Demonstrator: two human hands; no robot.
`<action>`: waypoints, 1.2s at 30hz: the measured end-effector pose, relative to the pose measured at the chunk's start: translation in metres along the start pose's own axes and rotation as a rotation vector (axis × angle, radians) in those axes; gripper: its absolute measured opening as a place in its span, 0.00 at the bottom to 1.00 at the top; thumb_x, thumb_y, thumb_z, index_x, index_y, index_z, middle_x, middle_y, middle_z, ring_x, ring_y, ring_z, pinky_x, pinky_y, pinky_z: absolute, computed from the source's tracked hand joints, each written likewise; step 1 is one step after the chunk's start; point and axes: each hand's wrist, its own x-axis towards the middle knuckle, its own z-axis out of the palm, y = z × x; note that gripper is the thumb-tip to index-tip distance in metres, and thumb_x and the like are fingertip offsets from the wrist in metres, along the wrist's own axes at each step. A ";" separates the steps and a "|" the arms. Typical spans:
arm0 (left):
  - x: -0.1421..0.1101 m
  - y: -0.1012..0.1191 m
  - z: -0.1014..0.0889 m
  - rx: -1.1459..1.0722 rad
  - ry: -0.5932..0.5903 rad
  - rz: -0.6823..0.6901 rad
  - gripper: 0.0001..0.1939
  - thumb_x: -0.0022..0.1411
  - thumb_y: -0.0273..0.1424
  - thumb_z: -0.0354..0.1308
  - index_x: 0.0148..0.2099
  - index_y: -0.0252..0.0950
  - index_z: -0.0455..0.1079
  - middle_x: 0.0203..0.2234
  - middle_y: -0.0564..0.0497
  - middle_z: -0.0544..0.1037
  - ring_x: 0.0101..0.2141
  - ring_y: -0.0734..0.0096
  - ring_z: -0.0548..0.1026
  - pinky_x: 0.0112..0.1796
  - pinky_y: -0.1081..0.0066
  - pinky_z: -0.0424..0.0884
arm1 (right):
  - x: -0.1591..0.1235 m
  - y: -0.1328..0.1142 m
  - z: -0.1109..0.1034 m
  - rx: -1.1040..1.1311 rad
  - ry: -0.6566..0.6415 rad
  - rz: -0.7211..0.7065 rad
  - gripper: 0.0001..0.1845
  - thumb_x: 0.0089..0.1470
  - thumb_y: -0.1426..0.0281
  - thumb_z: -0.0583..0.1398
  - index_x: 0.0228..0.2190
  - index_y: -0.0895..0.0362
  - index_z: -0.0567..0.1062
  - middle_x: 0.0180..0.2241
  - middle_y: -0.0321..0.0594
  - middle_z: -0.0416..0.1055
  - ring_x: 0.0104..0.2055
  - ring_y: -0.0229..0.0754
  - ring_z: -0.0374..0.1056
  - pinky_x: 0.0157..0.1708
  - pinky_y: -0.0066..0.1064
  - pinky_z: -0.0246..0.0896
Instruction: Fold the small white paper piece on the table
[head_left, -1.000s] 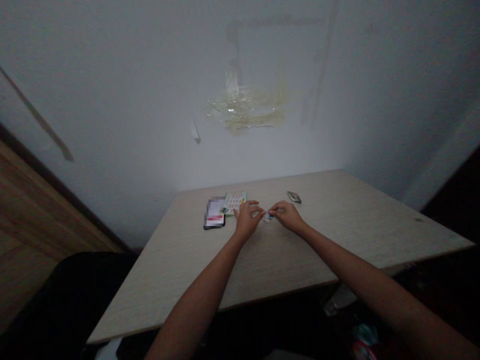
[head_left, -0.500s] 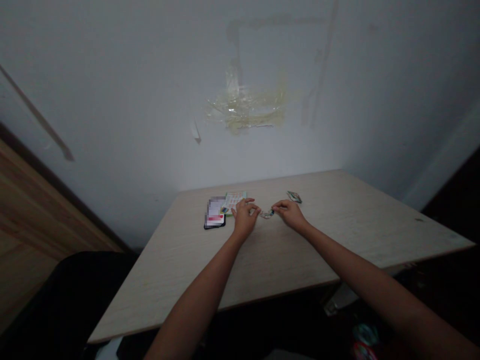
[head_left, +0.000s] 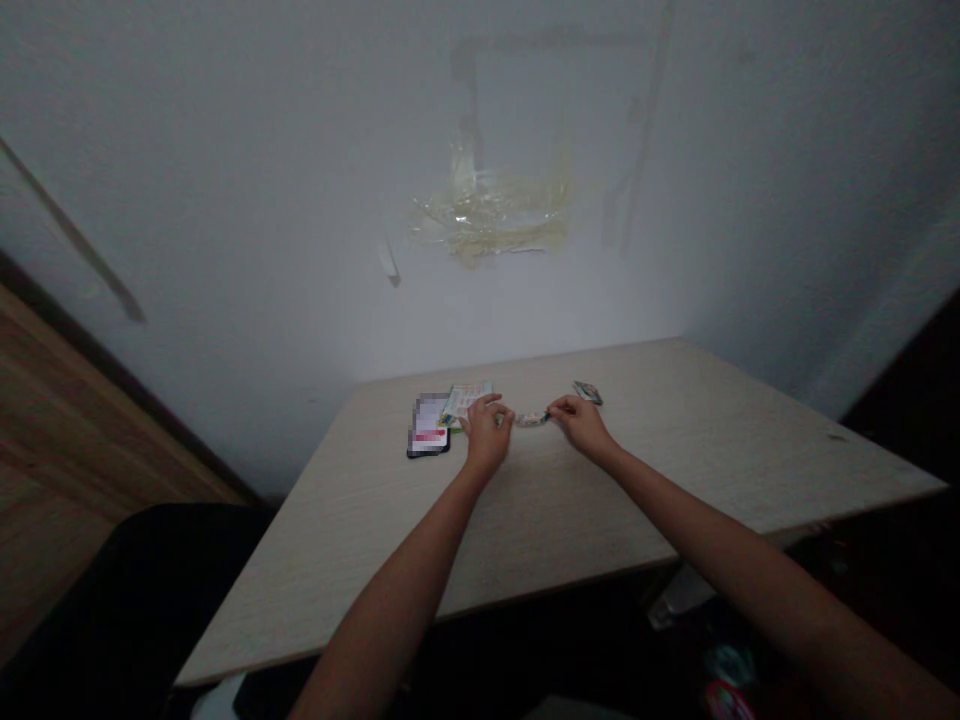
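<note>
My left hand [head_left: 486, 430] and my right hand [head_left: 579, 421] rest on the far part of a pale wooden table [head_left: 570, 500]. Both pinch the ends of a small clear plastic packet [head_left: 531, 419] stretched between them just above the tabletop. The fingers of each hand are closed on it. A printed green and white leaflet [head_left: 466, 399] lies under and behind my left hand. A phone with a pale screen [head_left: 429, 427] sits to the left of the leaflet.
A small dark wrapper [head_left: 588, 392] lies just beyond my right hand. A white wall with yellowed tape marks [head_left: 487, 215] rises right behind the table. A dark chair back [head_left: 112, 600] stands at the lower left, with wood panelling [head_left: 52, 440] beside it.
My hands have drawn apart, and the small packet between them now looks pulled out longer. Both hands have shifted slightly away from me.
</note>
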 end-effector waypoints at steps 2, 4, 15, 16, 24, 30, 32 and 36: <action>0.000 -0.001 0.001 -0.001 0.008 -0.003 0.03 0.62 0.27 0.60 0.35 0.39 0.74 0.54 0.47 0.73 0.59 0.55 0.64 0.62 0.42 0.52 | 0.000 0.001 0.000 0.002 0.010 0.001 0.08 0.51 0.65 0.61 0.29 0.57 0.78 0.30 0.42 0.76 0.35 0.46 0.72 0.40 0.37 0.65; 0.001 -0.001 0.001 0.009 0.009 -0.009 0.03 0.63 0.27 0.59 0.35 0.39 0.74 0.54 0.46 0.73 0.59 0.54 0.64 0.62 0.42 0.52 | 0.001 0.001 0.000 -0.009 0.016 -0.001 0.09 0.51 0.65 0.61 0.29 0.57 0.77 0.30 0.42 0.76 0.35 0.45 0.71 0.40 0.37 0.65; -0.005 0.008 0.007 0.094 0.052 -0.078 0.06 0.67 0.30 0.54 0.39 0.39 0.72 0.56 0.43 0.71 0.61 0.53 0.62 0.62 0.36 0.46 | 0.002 0.002 0.002 -0.141 0.090 0.014 0.09 0.52 0.66 0.58 0.28 0.57 0.77 0.30 0.42 0.75 0.37 0.47 0.70 0.41 0.38 0.63; -0.006 0.009 0.007 0.100 0.051 -0.083 0.06 0.67 0.30 0.53 0.39 0.39 0.71 0.57 0.43 0.70 0.61 0.53 0.61 0.62 0.36 0.46 | 0.002 0.002 0.002 -0.145 0.093 0.022 0.09 0.52 0.66 0.58 0.28 0.57 0.77 0.30 0.42 0.75 0.37 0.47 0.70 0.41 0.38 0.63; -0.009 0.001 0.000 0.220 -0.092 0.088 0.06 0.65 0.33 0.57 0.39 0.41 0.75 0.57 0.44 0.68 0.61 0.50 0.60 0.61 0.31 0.39 | -0.003 -0.004 -0.005 -0.186 0.004 -0.006 0.07 0.51 0.70 0.60 0.27 0.57 0.79 0.29 0.43 0.76 0.34 0.46 0.71 0.40 0.37 0.64; -0.009 0.000 -0.006 0.271 -0.191 0.147 0.07 0.64 0.38 0.61 0.44 0.51 0.79 0.60 0.49 0.67 0.63 0.50 0.56 0.61 0.31 0.35 | -0.005 -0.006 -0.006 -0.285 -0.053 -0.060 0.08 0.51 0.70 0.60 0.29 0.58 0.80 0.31 0.43 0.77 0.37 0.45 0.71 0.43 0.36 0.63; -0.009 -0.001 -0.006 0.295 -0.215 0.176 0.06 0.64 0.38 0.61 0.40 0.51 0.80 0.60 0.51 0.68 0.63 0.50 0.56 0.60 0.29 0.33 | -0.005 -0.006 -0.006 -0.285 -0.066 -0.071 0.08 0.51 0.70 0.60 0.30 0.58 0.80 0.31 0.42 0.77 0.37 0.44 0.70 0.43 0.35 0.62; -0.009 -0.004 -0.007 0.302 -0.211 0.187 0.05 0.63 0.37 0.62 0.38 0.49 0.80 0.58 0.50 0.70 0.62 0.51 0.59 0.59 0.27 0.32 | -0.005 -0.008 -0.008 -0.296 -0.112 -0.155 0.10 0.53 0.72 0.60 0.35 0.58 0.81 0.33 0.42 0.78 0.40 0.45 0.70 0.47 0.37 0.61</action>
